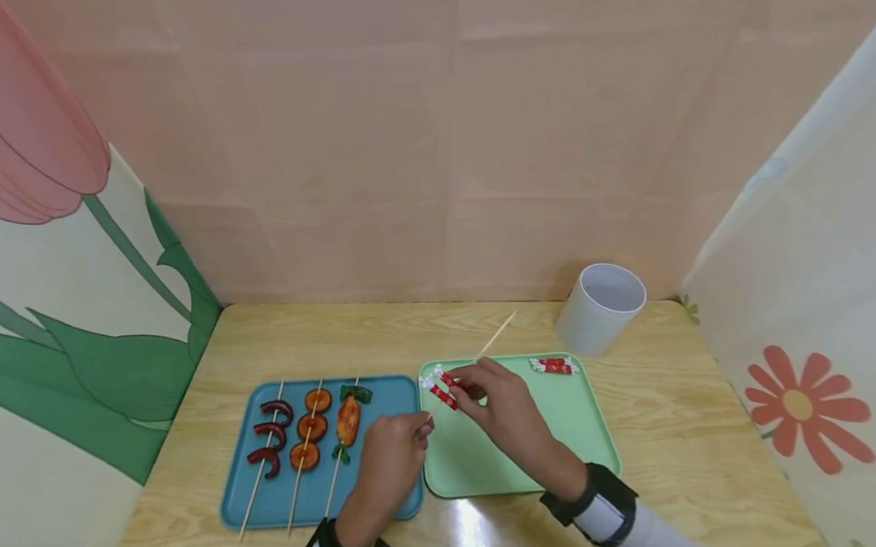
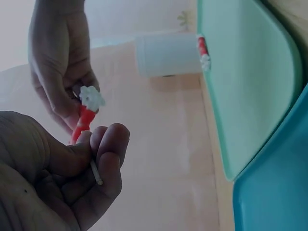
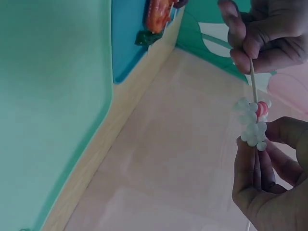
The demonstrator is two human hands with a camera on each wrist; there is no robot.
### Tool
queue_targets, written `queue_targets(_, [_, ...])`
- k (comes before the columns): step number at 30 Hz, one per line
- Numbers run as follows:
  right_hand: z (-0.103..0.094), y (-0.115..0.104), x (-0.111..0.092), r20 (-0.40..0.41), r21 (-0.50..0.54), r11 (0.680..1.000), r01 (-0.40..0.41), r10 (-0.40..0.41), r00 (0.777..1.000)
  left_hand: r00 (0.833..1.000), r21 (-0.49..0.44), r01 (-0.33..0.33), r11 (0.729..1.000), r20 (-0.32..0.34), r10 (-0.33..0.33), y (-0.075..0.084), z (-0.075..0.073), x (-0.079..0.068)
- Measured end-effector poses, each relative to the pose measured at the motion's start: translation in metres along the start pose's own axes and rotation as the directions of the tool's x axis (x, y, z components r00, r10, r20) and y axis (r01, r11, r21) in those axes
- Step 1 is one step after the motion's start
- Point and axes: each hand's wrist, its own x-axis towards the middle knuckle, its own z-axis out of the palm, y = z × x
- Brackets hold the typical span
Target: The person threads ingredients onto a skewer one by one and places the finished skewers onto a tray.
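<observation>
My left hand [image 1: 392, 455] pinches a thin wooden skewer [image 1: 496, 336] close to its lower end, above the blue tray's right edge. Over the green tray, my right hand [image 1: 504, 407] holds red pieces with bumpy white ends [image 1: 443, 396] between thumb and fingers. These pieces sit along the skewer, whose far end sticks out beyond the right hand. In the right wrist view the skewer enters the white bumpy end [image 3: 251, 127] from the left hand's side. Part of the red piece [image 2: 85, 120] is hidden by fingers in the left wrist view.
The blue tray [image 1: 233, 493] bears three loaded skewers: dark curled pieces [image 1: 271, 437], round brown slices [image 1: 310, 427] and an orange-brown piece with green ends [image 1: 347, 420]. Similar red-and-white pieces [image 1: 554, 365] lie on the green tray [image 1: 547, 458]. A white cup [image 1: 590, 321] stands behind it.
</observation>
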Motion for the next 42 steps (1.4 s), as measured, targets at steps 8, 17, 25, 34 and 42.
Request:
queue_targets(8, [-0.001, 0.036, -0.003, 0.054, 0.016, 0.981, -0.195, 0.194, 0.980, 0.998, 0.000, 0.039, 0.999, -0.047, -0.039, -0.012, 0.001, -0.007])
queue_targets(17, [-0.014, 0.160, -0.015, 0.016, -0.419, 0.891, -0.172, 0.197, 0.980, 0.997, -0.052, 0.050, 0.997, -0.051, -0.053, -0.021, -0.002, -0.012])
queue_targets(25, [-0.012, 0.214, -0.021, 0.045, -0.576, 0.817, -0.035, 0.074, 0.996, 0.998, -0.022, 0.025, 0.999, -0.059, -0.026, -0.024, 0.001, -0.013])
queue_targets(34, [-0.008, 0.217, -0.023, 0.082, -0.645, 0.763, 0.028, 0.032, 0.996, 0.998, -0.037, 0.040, 0.999, -0.041, -0.042, -0.025, 0.002, -0.012])
queue_targets(42, [-0.012, 0.213, -0.021, 0.063, -0.602, 0.799, 0.005, 0.042, 0.997, 0.999, -0.041, 0.046, 0.998, -0.022, -0.047, -0.024, 0.001, -0.012])
